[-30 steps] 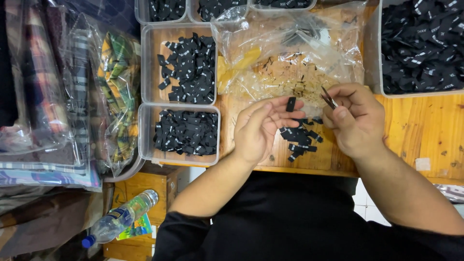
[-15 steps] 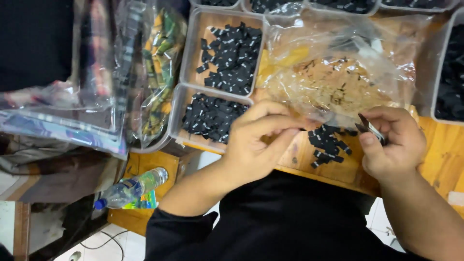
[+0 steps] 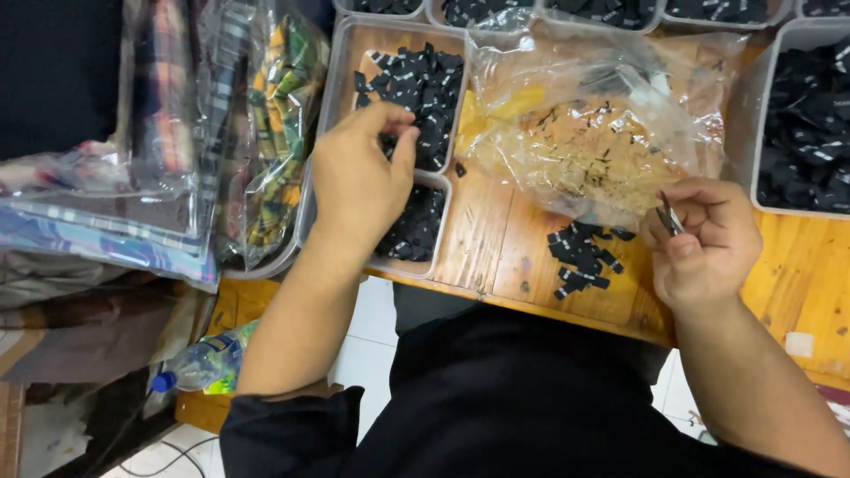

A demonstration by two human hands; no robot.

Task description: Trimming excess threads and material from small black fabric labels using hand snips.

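Wooden tabletop (image 3: 513, 239) is crowded with clear trays of small black pieces. Left hand (image 3: 359, 177) is lowered over one tray (image 3: 347, 53), fingertips pinched — anything gripped is hidden. Right hand (image 3: 708, 239) is closed on small metal snips (image 3: 668, 215), near a loose black pile (image 3: 580, 257).

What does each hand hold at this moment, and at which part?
The right hand pinches a small metal tool at its lower part. The left hand reaches into a tray of black pieces; whether it grips any cannot be told.
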